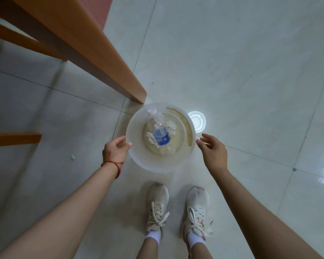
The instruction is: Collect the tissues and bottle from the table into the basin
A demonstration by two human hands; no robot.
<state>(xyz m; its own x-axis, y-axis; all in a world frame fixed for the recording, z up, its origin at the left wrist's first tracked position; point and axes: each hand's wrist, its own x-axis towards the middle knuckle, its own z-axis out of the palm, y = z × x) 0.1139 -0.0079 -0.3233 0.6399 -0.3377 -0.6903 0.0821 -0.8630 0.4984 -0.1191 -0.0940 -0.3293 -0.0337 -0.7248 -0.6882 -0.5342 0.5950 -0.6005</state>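
A white round basin (138,157) sits low over the tiled floor, just in front of my feet. Inside it lies a clear plastic bottle (158,128) with a blue label and a white cap, pointing away from me. Crumpled white tissues (170,126) lie around and under the bottle. My left hand (116,149) grips the basin's left rim. My right hand (212,149) hovers at the right rim with fingers spread, not clearly touching it.
A wooden table edge (94,47) runs diagonally from the upper left, its corner ending just above the basin. A wooden bar (13,140) sticks in from the left. A small white scrap (73,157) lies on the floor. My two white shoes (157,206) stand below.
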